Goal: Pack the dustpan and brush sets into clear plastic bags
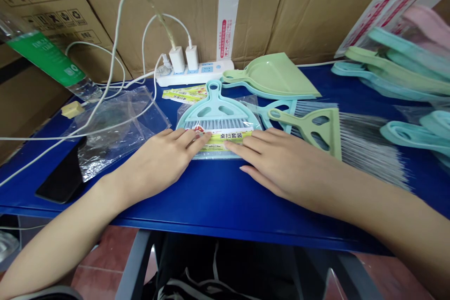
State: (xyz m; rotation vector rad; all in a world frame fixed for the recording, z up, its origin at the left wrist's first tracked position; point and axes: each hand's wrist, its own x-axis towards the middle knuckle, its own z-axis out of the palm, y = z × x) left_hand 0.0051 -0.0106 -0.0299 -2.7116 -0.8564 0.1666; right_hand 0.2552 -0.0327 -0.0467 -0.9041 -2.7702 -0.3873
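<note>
On the blue table lies a light-blue dustpan (pixel 190 115) with a small brush (pixel 214 99) nested on it, inside clear plastic wrapping. A yellow and white printed label (pixel 237 135) crosses its lower part. My left hand (pixel 168 150) rests on the label's left side, fingers stretched out and pressing flat. From the right, my right hand (pixel 277 159) touches the label's right side with its fingers extended and thumb apart. Neither hand is wrapped round anything. The fingers cover both ends of the label.
Behind stand a green dustpan (pixel 281 75) and a white power strip (pixel 207 72) with chargers. Green-handled brushes (pixel 323 126) lie right, near stacked dustpans (pixel 397 75). At left are a clear plastic bag (pixel 116 122), a black phone (pixel 63 178), a tilted bottle (pixel 45 56) and cables.
</note>
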